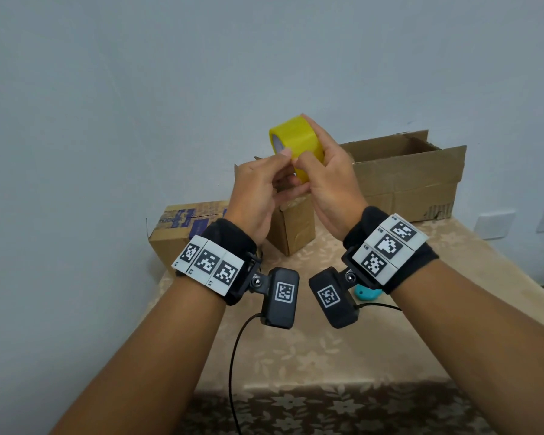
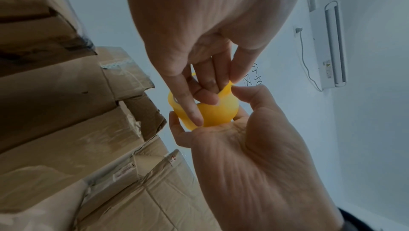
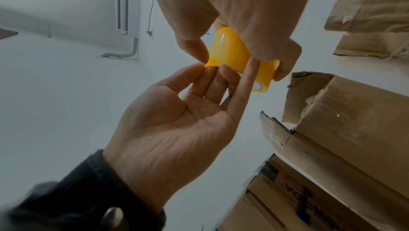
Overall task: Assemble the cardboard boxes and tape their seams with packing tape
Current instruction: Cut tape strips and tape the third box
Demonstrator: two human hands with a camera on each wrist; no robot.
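A yellow packing tape roll [image 1: 283, 136] is held up in the air above the table. My right hand [image 1: 302, 138] grips it, thumb on one side of the band and fingers on the other. My left hand [image 1: 287, 153] pinches the tape's loose end at the roll's near edge between thumb and fingers; the right wrist view shows the tape roll [image 3: 230, 49] with that end peeled a little way off. A small brown cardboard box [image 1: 296, 227] stands on the table right below the hands, its top hidden behind them.
A closed box with blue print [image 1: 176, 233] lies at the table's left edge. A large open cardboard box [image 1: 405, 174] stands at the back right against the wall. A teal object [image 1: 366, 293] lies on the beige tablecloth [image 1: 327, 350] under my right wrist.
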